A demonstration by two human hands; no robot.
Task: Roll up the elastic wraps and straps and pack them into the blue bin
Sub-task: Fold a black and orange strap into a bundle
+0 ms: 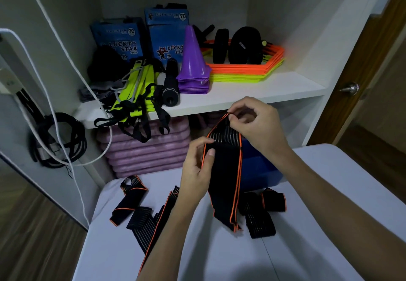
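Printed in white on two blue boxes [123, 39] on the shelf [252, 91]: "LUCKY STAR". Marked "70" in circles on each. Smaller print unreadable.

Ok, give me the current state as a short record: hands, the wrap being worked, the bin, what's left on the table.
left hand: left hand pinches the orange-edged side of the held wrap
right hand: right hand pinches its top end
held wrap: black wrap with orange edging, held up, hanging down unrolled, lower end at the table
bin: blue bin on the white table, behind the wrap; contents hidden
left to do: loose wraps to the left, more straps to the right, none rolled
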